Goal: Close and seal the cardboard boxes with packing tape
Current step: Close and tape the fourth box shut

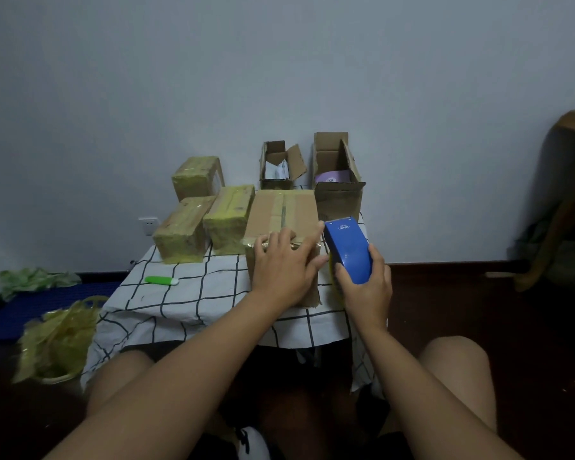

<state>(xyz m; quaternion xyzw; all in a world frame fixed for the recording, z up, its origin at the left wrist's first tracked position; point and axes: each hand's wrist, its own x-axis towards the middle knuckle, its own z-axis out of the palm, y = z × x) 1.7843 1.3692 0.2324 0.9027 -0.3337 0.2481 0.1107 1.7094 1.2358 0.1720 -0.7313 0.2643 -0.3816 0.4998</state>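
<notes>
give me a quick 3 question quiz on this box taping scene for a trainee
1. True or false: the right hand grips the blue tape dispenser.
2. How many boxes at the back stand open? A) none B) two C) four
3. Fill in: the left hand presses on the near edge of the ____ box.

Key: 1 true; 2 B, the small open box and the tall open box; 3 cardboard.

You're in a plain home room. Past your fingers [281, 239] stand a bare painted wall [279, 78] with a wall socket [147, 225], dark wooden flooring [462, 310], and a checked cloth [193, 293] over the low worktop.
</notes>
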